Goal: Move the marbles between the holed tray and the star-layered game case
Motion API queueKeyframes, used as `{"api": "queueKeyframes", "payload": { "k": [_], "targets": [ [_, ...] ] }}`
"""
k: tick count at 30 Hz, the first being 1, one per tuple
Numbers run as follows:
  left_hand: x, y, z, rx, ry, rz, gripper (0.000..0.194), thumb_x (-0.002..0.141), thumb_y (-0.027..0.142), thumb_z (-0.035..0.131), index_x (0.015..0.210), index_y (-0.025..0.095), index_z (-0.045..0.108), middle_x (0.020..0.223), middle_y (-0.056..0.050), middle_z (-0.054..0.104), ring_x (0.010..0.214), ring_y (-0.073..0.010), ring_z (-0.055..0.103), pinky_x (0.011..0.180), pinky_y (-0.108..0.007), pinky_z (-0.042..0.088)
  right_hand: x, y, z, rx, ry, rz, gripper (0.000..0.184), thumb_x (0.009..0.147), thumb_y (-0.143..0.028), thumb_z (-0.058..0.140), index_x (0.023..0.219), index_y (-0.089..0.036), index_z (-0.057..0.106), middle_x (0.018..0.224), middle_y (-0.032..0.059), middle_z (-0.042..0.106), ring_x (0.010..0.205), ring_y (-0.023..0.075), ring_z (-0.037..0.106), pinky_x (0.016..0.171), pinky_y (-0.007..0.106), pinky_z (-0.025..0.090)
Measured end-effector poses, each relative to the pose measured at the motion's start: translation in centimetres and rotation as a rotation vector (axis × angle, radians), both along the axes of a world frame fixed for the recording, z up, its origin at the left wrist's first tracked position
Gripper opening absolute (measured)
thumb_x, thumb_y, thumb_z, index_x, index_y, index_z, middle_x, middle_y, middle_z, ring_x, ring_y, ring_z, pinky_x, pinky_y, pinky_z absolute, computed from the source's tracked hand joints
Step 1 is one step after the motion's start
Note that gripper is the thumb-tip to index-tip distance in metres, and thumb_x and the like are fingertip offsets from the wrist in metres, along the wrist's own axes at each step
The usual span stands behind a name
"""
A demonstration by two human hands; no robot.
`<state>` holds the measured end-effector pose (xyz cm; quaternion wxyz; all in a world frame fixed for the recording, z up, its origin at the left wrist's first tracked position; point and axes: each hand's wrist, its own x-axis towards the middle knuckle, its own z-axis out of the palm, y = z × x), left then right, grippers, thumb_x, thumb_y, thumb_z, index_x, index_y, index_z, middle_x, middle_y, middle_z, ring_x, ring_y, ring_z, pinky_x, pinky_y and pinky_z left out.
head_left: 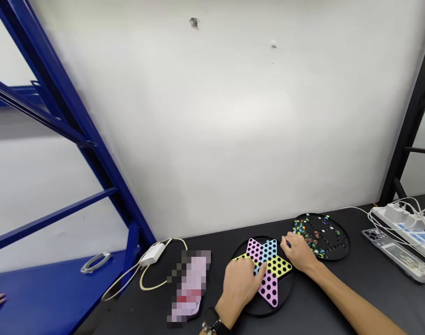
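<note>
A star-shaped Chinese checkers board (279, 267) in pink, blue and yellow, dotted with black holes, lies on a round black tray (268, 315). My left hand (240, 281) rests on its left side, fingers bent down over the board and thumb laid across the middle; the fingertips are hidden. Just right of the star's upper points is my right hand (298, 251), its fingers pinched together. A small dark spot shows at those fingertips, too small to name. Beyond that hand sits a second round black tray (345, 253) with many coloured marbles (299, 226), partly covered by the hand.
Left of the board lies a pinkish, pixelated item (193, 284), near a white adapter (152, 254) with its cable. On the right are a phone-like device (401, 256) and a power strip (413, 232) with tangled cords. A white wall and blue frame (93, 144) bound the table.
</note>
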<state>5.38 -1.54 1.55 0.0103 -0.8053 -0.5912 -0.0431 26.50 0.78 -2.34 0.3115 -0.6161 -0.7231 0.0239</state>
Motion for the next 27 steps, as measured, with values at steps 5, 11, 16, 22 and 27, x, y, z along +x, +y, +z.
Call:
{"api": "queueKeyframes", "payload": {
  "k": [5,11,16,22,27],
  "targets": [
    [0.0,-0.1,0.4,-0.024,-0.001,0.002,0.057,0.096,0.054,0.037,0.066,0.018,0.069,0.07,-0.009,0.069,0.072,-0.0228,0.067,0.064,-0.03,0.038,4.4,1.2,0.8,0.136,0.086,-0.163,0.045,0.098,-0.033,0.031,0.059,-0.022,0.049,0.064,0.0029,0.054,0.06,0.0149,0.05,0.064,0.028,0.034],
    [0.1,-0.2,0.5,-0.024,-0.009,0.003,0.055,0.096,0.053,0.038,0.063,0.018,0.066,0.07,-0.009,0.069,0.071,-0.0223,0.066,0.063,-0.03,0.035,8.5,1.3,0.3,-0.033,0.016,-0.343,0.039,0.097,-0.037,0.036,0.069,-0.021,0.057,0.077,0.0043,0.06,0.072,0.0175,0.057,0.063,0.028,0.033],
    [-0.3,-0.3,0.8,-0.054,-0.069,-0.023,0.047,0.089,0.055,0.048,0.059,0.02,0.056,0.064,-0.004,0.063,0.066,-0.0198,0.062,0.06,-0.031,0.03,8.0,0.9,0.5,-0.091,-0.038,-0.344,0.038,0.1,-0.04,0.032,0.086,-0.021,0.062,0.093,0.0049,0.061,0.082,0.0182,0.059,0.068,0.029,0.036],
    [-0.7,-0.7,1.2,-0.079,-0.2,-0.106,0.042,0.07,0.061,0.07,0.078,0.022,0.055,0.086,0.0,0.064,0.086,-0.0218,0.06,0.072,-0.03,0.036,5.3,0.4,0.7,-0.021,-0.038,-0.116,0.032,0.097,-0.041,0.039,0.103,-0.021,0.064,0.109,0.0085,0.061,0.106,0.0247,0.055,0.091,0.038,0.04],
    [-0.6,-0.5,0.3,0.041,-0.22,-0.122,0.032,0.084,0.052,0.061,0.099,0.023,0.058,0.108,-0.005,0.062,0.102,-0.0263,0.056,0.084,-0.036,0.04,1.2,-1.4,1.0,-0.091,-0.06,0.198,0.038,0.093,-0.047,0.048,0.121,-0.025,0.06,0.131,0.0102,0.056,0.12,0.0272,0.05,0.103,0.045,0.037]
  ]
}}
